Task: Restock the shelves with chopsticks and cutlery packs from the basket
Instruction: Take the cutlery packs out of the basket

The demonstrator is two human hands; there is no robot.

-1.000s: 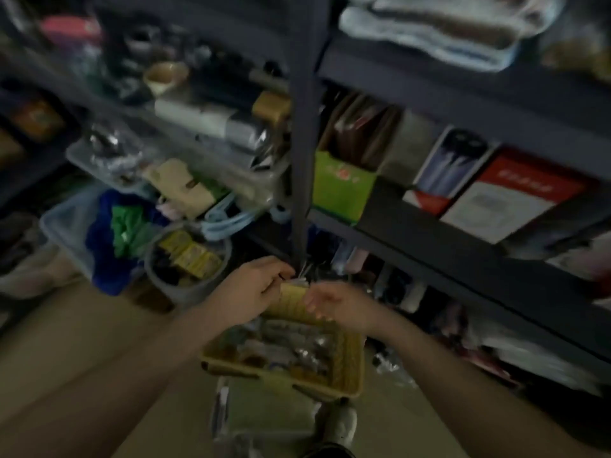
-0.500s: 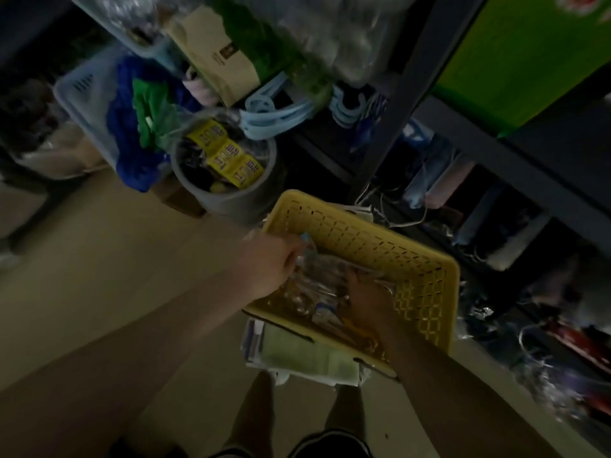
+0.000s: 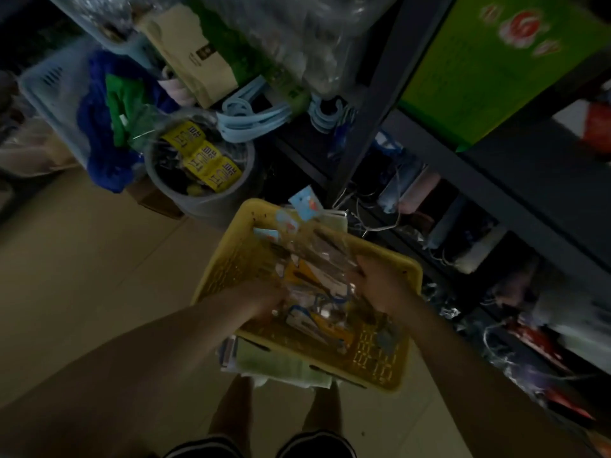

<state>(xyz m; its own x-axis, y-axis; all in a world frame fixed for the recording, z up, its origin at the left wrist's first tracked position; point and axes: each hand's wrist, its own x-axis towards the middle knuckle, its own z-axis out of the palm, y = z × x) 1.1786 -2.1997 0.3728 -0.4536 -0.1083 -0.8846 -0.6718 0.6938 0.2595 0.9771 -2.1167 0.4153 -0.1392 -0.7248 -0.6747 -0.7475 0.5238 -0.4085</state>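
Yellow plastic basket (image 3: 380,361) seen from above in dim light, at picture centre, resting on a pale stack (image 3: 281,361) that jutted from under its near edge. Crammed with clear cutlery packs (image 3: 317,259), several with small card labels; contents blurred, chopsticks not told apart from other items. Both forearms reaching in from the near side. Left hand (image 3: 264,300) sunk among the packs at the basket's near-left part, fingers curled down into them; whether gripping any one pack could not be told. Right hand (image 3: 380,285) at the basket's right side, fingers bent over the top of a bundle of packs, seemingly clasping it, though blur left this uncertain. Just beyond the basket's far-left corner, a grey round bucket (image 3: 205,200) holding yellow labelled packets (image 3: 205,157). Farther left of the basket, a pale blue crate (image 3: 53,90) with blue and green fabric inside. Beyond the basket's far edge, a dark metal shelving unit (image 3: 367,120), with light blue hangers (image 3: 251,114) at its lower level and a bright green box (image 3: 489,71) on the shelf to the far right. Beige tiled floor (image 3: 82,259) left of the basket. Below the basket's near edge, two bare legs and dark shorts.
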